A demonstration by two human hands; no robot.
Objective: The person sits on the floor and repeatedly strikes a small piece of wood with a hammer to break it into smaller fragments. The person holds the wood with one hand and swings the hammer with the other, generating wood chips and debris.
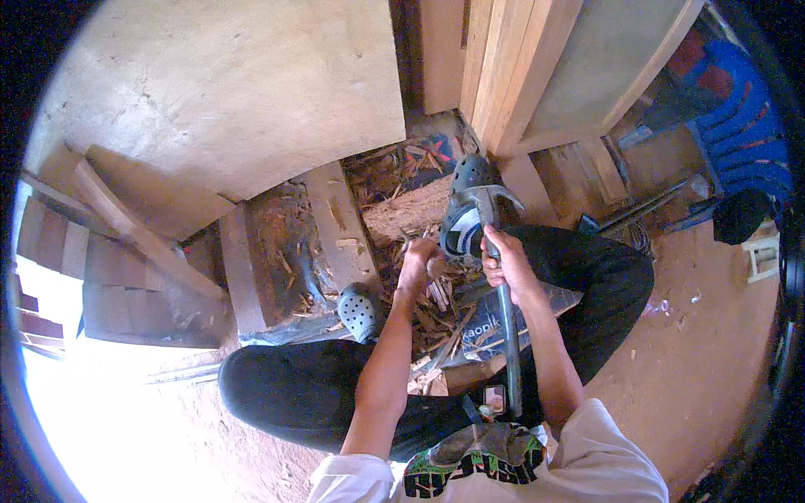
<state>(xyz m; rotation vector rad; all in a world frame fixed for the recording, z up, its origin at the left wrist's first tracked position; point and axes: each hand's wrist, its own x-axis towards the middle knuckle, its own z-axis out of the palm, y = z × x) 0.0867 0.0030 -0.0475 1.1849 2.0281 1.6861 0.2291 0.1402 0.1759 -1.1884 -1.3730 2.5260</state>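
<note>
My right hand (511, 261) is wrapped round the upper part of a long grey tool (510, 335) with a round metal shaft. Its curved, claw-like head lies by my right shoe, and the shaft runs back toward my waist. Left of it, my left hand (418, 256) is closed low over the wood chips (438, 293). A small thing with a rounded end pokes out of that fist, mostly hidden by the fingers. A grey clog with holes (474, 174) covers my right foot, close to the tool's head; another clog (358, 312) is on my left foot.
Wooden beams (340, 222) lie under and around my feet among splinters. A large pale board (251, 84) leans at the back left, and a wooden frame panel (520, 71) stands back right. A blue patterned chair-like thing (742, 117) is at far right, near a white stool (761, 256).
</note>
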